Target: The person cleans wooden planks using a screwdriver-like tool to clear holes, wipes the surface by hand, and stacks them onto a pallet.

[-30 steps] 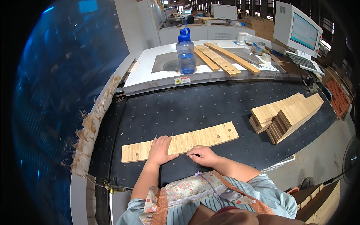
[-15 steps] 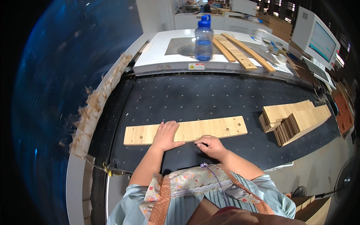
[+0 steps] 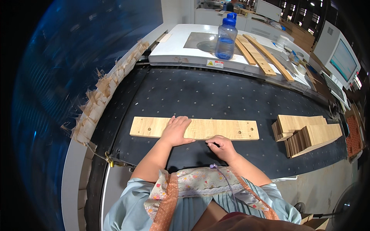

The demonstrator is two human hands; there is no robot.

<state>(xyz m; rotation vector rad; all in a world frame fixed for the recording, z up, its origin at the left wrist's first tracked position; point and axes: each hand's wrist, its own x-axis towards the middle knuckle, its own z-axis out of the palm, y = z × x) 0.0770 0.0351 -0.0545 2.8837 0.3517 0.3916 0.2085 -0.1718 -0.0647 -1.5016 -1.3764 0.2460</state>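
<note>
A long pale wood-grain board (image 3: 217,128) lies flat across the dark table, with small holes near both ends. My left hand (image 3: 177,130) rests across it left of the middle. Its fingers are stretched toward the far edge, and the thumb lies along the near edge. My right hand (image 3: 222,148) is at the board's near edge, just right of the left hand. Its fingers are curled in, thumb against the forefinger; whatever may be between them is hidden.
Stacked wood-grain boards (image 3: 318,138) lie on the dark perforated table (image 3: 185,90) at right. Beyond its far edge, a white machine surface (image 3: 169,46) carries a blue-capped bottle (image 3: 226,40) and several wood strips (image 3: 256,54). A monitor (image 3: 339,57) stands far right; a ragged-edged beam (image 3: 110,90) runs along the left.
The view has turned, so the board appears more level and the bottle farther right. Both hands keep nearly the same places on the board.
</note>
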